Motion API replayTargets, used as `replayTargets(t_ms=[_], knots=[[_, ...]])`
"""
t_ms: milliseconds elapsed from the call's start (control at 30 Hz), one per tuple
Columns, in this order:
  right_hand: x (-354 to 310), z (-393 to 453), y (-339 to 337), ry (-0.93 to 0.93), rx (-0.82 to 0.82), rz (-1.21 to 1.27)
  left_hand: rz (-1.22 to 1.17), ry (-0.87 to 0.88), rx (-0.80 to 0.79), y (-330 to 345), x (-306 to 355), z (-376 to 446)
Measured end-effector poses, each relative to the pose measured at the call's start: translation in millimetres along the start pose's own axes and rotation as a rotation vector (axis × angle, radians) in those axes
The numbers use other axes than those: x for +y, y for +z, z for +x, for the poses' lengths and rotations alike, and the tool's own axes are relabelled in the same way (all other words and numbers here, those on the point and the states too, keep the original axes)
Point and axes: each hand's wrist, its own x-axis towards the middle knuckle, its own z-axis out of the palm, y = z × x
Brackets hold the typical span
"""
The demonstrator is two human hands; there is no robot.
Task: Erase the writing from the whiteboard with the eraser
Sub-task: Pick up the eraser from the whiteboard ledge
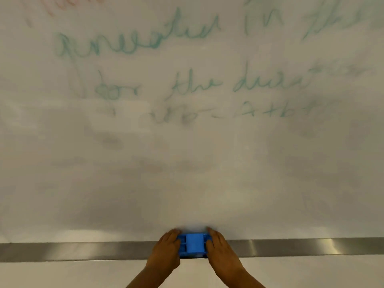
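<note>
A blue plastic eraser (pixel 194 246) sits at the bottom edge of the whiteboard (pixel 187 173), over the metal ledge. My left hand (pixel 167 250) grips its left end and my right hand (pixel 220 252) grips its right end, fingers pointing up against the board. Green handwriting (pixel 137 42) runs in several lines across the upper half of the board, blurred and partly smeared. Faint grey smudges cover the lower half. A trace of red writing (pixel 68 3) shows at the top left.
A brushed metal ledge (pixel 83 251) runs the full width under the board. Below it is a plain pale wall (pixel 62 275). The board extends beyond the view at left, right and top.
</note>
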Motion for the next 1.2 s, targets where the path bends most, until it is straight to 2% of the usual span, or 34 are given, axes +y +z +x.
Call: replayTargets(t_ms=[100,233,300,367,467,533,600,800,933,1067,1200], knots=[[-2,-2,-14,0.026,0.055,0.014,0.017,0.023,-0.004,-15,3,-5],[-14,-4,-53,0.051,0.022,0.015,0.068,0.038,0.039,-32,8,-10],[-13,-6,-59,-0.039,0.069,-0.064,0.125,0.059,-0.003,-45,11,-15],[-17,-11,-74,-0.041,0.104,-0.064,0.183,0.061,0.067,-57,19,-21],[-21,-10,-87,-0.102,0.127,-0.043,0.000,-0.001,0.112,-67,19,-22],[-23,-9,-97,-0.108,0.212,-0.119,-0.002,-0.012,0.205,-77,21,-26],[-29,-10,-111,-0.098,0.221,-0.134,-0.008,-0.019,0.241,-92,22,-28],[-26,-5,-146,-0.114,0.506,-0.099,-0.191,0.002,0.394,-148,27,-33],[-32,7,-185,-0.136,0.649,-0.095,-0.134,0.023,0.517,-184,26,-28],[-42,20,-228,-0.135,0.736,-0.088,0.207,0.261,0.651,-227,22,-29],[-57,32,-272,-0.130,0.776,-0.149,0.396,0.310,0.716,-264,18,-24]])
